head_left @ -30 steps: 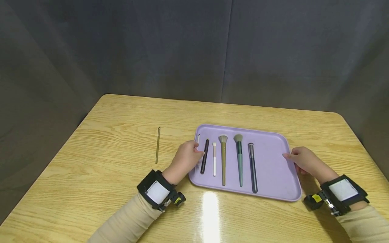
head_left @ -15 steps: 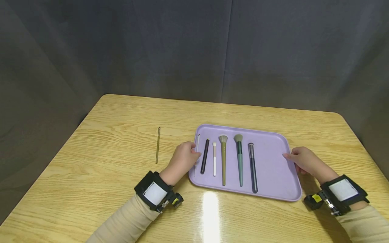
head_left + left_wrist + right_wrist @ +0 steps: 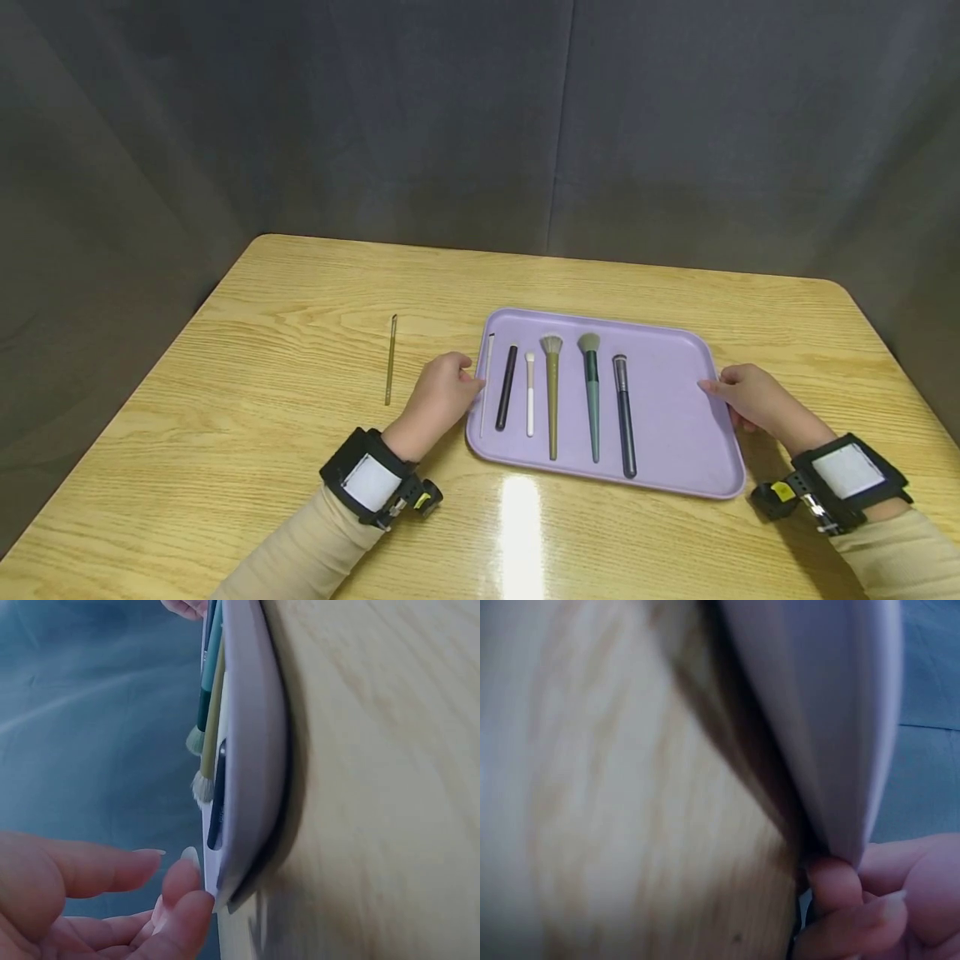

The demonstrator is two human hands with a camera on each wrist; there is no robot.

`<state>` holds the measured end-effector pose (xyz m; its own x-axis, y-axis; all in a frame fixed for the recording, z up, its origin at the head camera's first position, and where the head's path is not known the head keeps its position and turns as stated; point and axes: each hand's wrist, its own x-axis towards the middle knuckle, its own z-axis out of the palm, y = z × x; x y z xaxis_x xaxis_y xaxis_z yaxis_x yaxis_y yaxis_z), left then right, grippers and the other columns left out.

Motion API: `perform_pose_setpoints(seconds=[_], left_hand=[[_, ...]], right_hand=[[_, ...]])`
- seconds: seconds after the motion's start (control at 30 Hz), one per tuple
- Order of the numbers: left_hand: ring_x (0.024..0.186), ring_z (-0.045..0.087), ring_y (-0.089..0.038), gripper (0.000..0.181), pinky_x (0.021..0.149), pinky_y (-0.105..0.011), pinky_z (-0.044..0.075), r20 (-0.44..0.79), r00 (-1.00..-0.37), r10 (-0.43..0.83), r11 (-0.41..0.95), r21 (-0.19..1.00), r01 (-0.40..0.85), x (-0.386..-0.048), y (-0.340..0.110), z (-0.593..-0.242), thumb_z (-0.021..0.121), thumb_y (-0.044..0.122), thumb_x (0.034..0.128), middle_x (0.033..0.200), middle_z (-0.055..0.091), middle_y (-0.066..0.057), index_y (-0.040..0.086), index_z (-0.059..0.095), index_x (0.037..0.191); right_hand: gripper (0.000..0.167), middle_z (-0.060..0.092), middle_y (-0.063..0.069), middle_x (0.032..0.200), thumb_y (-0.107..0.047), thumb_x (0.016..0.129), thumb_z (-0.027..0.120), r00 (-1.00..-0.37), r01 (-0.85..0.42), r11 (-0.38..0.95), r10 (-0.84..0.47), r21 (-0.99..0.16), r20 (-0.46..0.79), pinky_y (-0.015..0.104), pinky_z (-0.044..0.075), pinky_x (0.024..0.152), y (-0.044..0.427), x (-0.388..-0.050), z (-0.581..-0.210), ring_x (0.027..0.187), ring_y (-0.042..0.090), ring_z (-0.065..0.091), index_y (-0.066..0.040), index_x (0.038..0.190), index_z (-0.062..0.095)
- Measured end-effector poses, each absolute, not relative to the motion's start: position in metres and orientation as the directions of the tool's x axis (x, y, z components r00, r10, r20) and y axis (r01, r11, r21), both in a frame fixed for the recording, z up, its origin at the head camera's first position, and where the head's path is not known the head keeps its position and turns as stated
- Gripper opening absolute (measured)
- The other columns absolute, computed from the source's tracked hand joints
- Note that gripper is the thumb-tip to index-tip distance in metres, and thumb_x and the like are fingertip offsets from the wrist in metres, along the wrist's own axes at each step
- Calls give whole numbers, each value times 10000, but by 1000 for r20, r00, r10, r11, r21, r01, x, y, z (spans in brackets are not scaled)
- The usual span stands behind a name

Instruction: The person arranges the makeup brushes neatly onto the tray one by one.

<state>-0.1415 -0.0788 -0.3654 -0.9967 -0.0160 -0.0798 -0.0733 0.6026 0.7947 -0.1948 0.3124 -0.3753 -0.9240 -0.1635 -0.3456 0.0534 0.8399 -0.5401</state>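
A lilac tray [image 3: 675,417] lies on the wooden table with several makeup brushes side by side in it. Leftmost is a thin white brush [image 3: 486,392] along the rim, beside a short black-handled brush [image 3: 507,387]. At the tray's left rim is my left hand [image 3: 435,396]; in the left wrist view its fingertips [image 3: 191,904] touch the rim, and a gap shows between thumb and tray. My right hand [image 3: 757,400] grips the tray's right rim, thumb above and curled fingers [image 3: 836,885] below. A thin gold brush [image 3: 391,360] lies on the table, left of the tray.
Further right in the tray lie a small white brush [image 3: 529,393], a gold-handled brush [image 3: 552,400], a green brush [image 3: 592,398] and a dark blue one [image 3: 626,417]. Behind the table [image 3: 225,400] hangs a dark curtain [image 3: 412,125].
My left hand has drawn back to the left from over the thin white brush to the tray's left rim, uncovering that brush. My right hand and the tray have stayed put.
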Motion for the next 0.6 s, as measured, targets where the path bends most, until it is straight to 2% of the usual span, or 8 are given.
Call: perform_pose_setpoints(seconds=[0.13,0.6], left_hand=[[618,592,-161,365,543,-247,490,-99,-995,-13,594,800,-88,-141,-80,-367,655,48,906,789,605,-109,-146,565,1203],[614,619,-175,348,561,-259,510,-80,-996,-28,592,802,-81,-140,-94,-367,635,9,902,813,596,-125,-146,560,1204]], right_hand=[[334,467,26,557,-194,1018,497,-925,52,844,-161,-534,-345,286,383,468,312,-194,-376,459,137,413,-53,720,446],[348,459,22,553,-196,1017,503,-926,61,834,-158,-549,-342,281,375,460,311,-193,-376,454,131,403,-58,704,438]])
